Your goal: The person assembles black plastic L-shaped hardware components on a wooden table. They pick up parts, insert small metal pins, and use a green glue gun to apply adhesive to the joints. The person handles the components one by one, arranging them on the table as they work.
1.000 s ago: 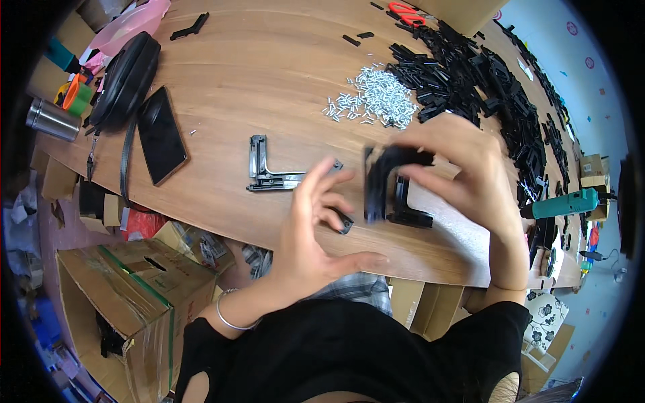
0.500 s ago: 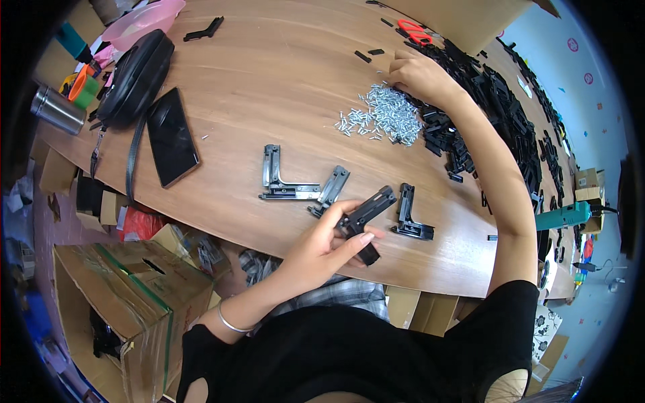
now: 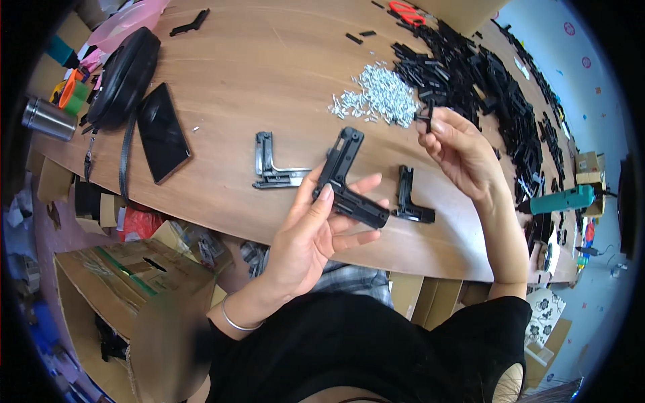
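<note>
My left hand (image 3: 299, 238) grips a black L-shaped plastic bracket (image 3: 342, 168) above the table's near edge, thumb across its corner and the other fingers spread behind. In my right hand (image 3: 463, 151), a small black plastic piece with a crossbar (image 3: 430, 118) is pinched between thumb and fingers. That hand hovers just right of a heap of small silver screws (image 3: 383, 94). To the left of the held bracket lies an L-shaped bracket with a metal strip (image 3: 264, 153); another black L-shaped bracket (image 3: 406, 191) rests to its right. My left hand may hide a further one.
Loose black plastic parts (image 3: 463, 74) spread along the right side, near red-handled scissors (image 3: 408, 12). A teal power tool (image 3: 561, 199) is at far right. On the left are a phone (image 3: 163, 134), a black case (image 3: 124, 80) and a steel tumbler (image 3: 48, 119). A cardboard box (image 3: 101, 275) stands below.
My right hand has come back from beyond the screws toward me, now with a small black piece in its fingers. My left hand has raised and turned the bracket, showing its L shape.
</note>
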